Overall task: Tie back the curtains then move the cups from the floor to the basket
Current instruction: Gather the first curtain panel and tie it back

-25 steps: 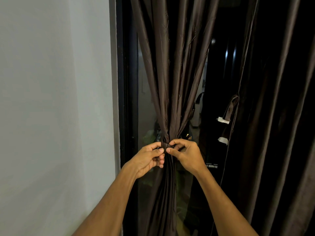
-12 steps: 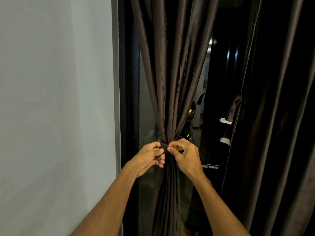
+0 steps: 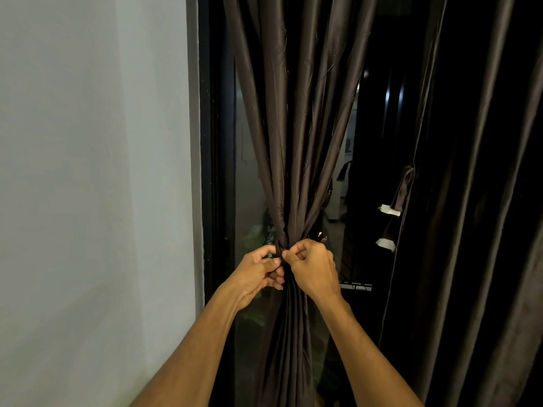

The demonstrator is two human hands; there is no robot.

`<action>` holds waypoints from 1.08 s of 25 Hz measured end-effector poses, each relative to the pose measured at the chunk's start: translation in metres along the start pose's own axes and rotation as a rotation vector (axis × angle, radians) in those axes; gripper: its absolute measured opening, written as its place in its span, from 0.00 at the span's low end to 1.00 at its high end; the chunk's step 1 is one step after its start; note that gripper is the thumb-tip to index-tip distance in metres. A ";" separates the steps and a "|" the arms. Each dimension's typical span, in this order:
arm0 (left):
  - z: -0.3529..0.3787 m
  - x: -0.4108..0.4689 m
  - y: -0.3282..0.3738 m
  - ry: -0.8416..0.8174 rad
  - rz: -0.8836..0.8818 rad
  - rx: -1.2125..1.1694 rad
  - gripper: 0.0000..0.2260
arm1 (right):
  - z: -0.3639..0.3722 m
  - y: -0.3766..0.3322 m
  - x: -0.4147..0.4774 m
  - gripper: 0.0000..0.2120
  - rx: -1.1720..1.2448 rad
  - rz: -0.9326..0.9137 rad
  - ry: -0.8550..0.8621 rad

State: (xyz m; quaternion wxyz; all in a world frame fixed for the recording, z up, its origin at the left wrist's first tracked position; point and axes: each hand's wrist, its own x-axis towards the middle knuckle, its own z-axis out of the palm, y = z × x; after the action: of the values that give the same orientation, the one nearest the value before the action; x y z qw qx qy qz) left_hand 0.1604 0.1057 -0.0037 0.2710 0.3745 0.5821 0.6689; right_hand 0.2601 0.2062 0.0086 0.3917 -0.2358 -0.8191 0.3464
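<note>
A dark brown curtain [image 3: 293, 136] hangs in front of a glass door, gathered into a narrow bunch at waist height. A thin dark tie-back [image 3: 279, 250] wraps the gathered part. My left hand [image 3: 258, 273] and my right hand [image 3: 313, 267] meet at the bunch, each pinching an end of the tie-back between thumb and fingers. The second brown curtain [image 3: 470, 201] hangs loose on the right, with its own tie-back strap [image 3: 404, 188] dangling from its edge. No cups or basket are in view.
A pale wall [image 3: 94, 186] fills the left side, ending at the black door frame [image 3: 216, 142]. Dark glass [image 3: 373, 142] between the curtains shows faint reflections and a room beyond.
My hands have drawn closer together at the gathered curtain and pinched the tie-back tighter. The view has shifted slightly.
</note>
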 end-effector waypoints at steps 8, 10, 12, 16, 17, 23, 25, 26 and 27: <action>-0.002 0.004 0.001 0.014 0.046 0.109 0.09 | 0.002 0.016 -0.005 0.06 0.528 0.184 -0.063; -0.004 0.004 0.001 0.013 0.054 0.150 0.10 | 0.002 0.014 -0.002 0.04 0.544 0.223 -0.040; -0.005 0.005 0.000 0.020 0.058 0.160 0.10 | 0.000 0.009 0.004 0.03 0.466 0.200 -0.032; -0.002 0.005 0.001 0.045 0.061 0.168 0.09 | -0.001 0.007 0.004 0.06 0.421 0.199 -0.052; -0.001 0.005 0.001 0.047 0.063 0.180 0.10 | 0.001 0.008 0.002 0.07 0.380 0.178 -0.038; -0.003 0.006 0.003 0.034 0.065 0.220 0.09 | -0.003 -0.006 0.008 0.08 0.036 0.062 0.007; -0.002 0.005 0.003 0.045 0.074 0.248 0.09 | -0.001 -0.006 0.012 0.09 -0.011 0.055 0.003; -0.001 0.005 0.003 0.057 0.083 0.270 0.09 | 0.001 -0.006 0.013 0.09 -0.021 0.052 0.001; -0.001 0.005 0.002 0.071 0.093 0.294 0.09 | 0.003 -0.005 0.013 0.08 -0.023 0.058 0.002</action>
State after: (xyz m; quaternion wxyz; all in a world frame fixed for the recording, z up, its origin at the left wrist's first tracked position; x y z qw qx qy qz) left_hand 0.1568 0.1089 -0.0009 0.1614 0.4125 0.6650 0.6013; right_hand 0.2491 0.2107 0.0170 0.3796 -0.2645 -0.8154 0.3478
